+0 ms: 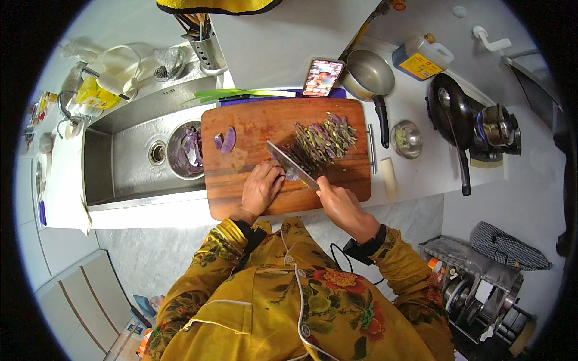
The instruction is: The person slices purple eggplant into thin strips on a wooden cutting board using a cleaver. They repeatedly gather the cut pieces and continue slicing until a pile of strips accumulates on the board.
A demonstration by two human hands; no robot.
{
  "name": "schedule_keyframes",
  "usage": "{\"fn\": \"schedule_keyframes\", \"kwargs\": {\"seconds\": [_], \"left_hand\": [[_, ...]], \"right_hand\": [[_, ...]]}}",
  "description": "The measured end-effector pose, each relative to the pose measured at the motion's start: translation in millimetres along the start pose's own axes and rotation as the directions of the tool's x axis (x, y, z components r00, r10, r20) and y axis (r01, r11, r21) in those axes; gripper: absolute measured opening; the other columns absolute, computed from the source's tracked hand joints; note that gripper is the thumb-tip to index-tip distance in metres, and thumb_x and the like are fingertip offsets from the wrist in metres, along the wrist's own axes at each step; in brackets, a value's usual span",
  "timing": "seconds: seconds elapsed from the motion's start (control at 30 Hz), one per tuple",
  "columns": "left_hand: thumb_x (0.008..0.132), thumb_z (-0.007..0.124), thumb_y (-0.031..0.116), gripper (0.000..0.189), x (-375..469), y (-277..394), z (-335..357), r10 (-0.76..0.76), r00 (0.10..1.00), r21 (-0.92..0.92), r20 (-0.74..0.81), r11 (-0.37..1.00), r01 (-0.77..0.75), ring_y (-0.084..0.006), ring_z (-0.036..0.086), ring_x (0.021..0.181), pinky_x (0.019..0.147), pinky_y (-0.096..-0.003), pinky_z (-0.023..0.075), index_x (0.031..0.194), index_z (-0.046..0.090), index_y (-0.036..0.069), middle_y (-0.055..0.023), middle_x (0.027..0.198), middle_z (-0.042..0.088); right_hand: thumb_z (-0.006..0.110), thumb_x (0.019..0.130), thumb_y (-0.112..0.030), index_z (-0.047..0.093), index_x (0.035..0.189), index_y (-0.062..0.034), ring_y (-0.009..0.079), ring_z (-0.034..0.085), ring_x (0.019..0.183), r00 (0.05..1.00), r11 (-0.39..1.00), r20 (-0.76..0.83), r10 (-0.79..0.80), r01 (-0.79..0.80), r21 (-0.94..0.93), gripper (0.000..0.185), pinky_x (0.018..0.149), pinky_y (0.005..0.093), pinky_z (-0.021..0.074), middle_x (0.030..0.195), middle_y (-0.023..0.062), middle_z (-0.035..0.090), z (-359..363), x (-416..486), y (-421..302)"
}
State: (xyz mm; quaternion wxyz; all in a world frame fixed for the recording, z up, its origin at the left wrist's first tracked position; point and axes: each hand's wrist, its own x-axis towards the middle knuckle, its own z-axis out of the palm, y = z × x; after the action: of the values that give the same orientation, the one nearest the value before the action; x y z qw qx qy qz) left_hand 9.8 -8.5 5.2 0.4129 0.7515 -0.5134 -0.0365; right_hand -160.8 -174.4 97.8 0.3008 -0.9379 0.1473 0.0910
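Note:
My right hand (341, 204) grips the handle of a broad-bladed kitchen knife (291, 164), whose blade slants up and left over the wooden cutting board (235, 189). Just left of the blade, my left hand (262, 187) has its fingers curled down, pressing purple bean pods against the board; the fingers and blade mostly hide them. A purple pod piece (292, 174) shows beside the blade. Sliced purple-green pod strips (327, 137) lie heaped on the board's right half. Two loose purple pods (228, 140) rest at its upper left.
Left of the board is a steel sink (131, 140) with a metal bowl (174, 169) of purple pods. Behind the board are a scallion (262, 93) and an upright phone (323, 77). Rightward stand a saucepan (368, 74), small bowl (406, 140), wok (451, 106) and lit stove with pot (496, 126).

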Motion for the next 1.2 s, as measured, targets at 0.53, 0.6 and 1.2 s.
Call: {"fn": "schedule_keyframes", "kwargs": {"seconds": [0.53,0.6,1.2], "left_hand": [[0.084,0.073,0.003,0.018,-1,0,-3,-0.034,0.999,-0.002,0.033,0.999,0.034,-0.0347,0.059,0.103,0.087,-0.0425,0.0506,0.1,0.065,0.003,-0.0126,0.109,0.062],[0.085,0.072,0.003,0.017,-3,1,-3,0.002,1.0,0.006,-0.019,1.0,-0.002,-0.0356,0.058,0.097,0.084,-0.0434,0.0496,0.1,0.065,0.003,-0.0128,0.105,0.062],[0.084,0.073,0.002,0.015,-5,-4,3,0.035,0.996,-0.012,-0.079,0.999,-0.036,-0.0366,0.058,0.095,0.083,-0.0449,0.0493,0.096,0.064,0.003,-0.0131,0.102,0.062]], "right_hand": [[0.052,0.105,-0.013,0.04,0.106,-0.0028,0.0502,0.061,0.067,0.998,0.998,-0.032,0.055,-0.053,0.043,0.016,0.053,0.0569,0.0449,0.071,0.0275,0.061,23,28,3],[0.054,0.104,-0.013,0.04,0.105,-0.0028,0.0502,0.062,0.067,0.997,0.997,0.023,0.068,-0.069,0.032,0.017,0.053,0.0574,0.0452,0.071,0.0277,0.061,9,16,-2],[0.054,0.103,-0.014,0.039,0.107,-0.0027,0.0513,0.061,0.069,0.995,0.997,0.068,0.079,-0.08,0.012,0.02,0.055,0.0588,0.0414,0.071,0.0281,0.06,4,12,-9]]}}
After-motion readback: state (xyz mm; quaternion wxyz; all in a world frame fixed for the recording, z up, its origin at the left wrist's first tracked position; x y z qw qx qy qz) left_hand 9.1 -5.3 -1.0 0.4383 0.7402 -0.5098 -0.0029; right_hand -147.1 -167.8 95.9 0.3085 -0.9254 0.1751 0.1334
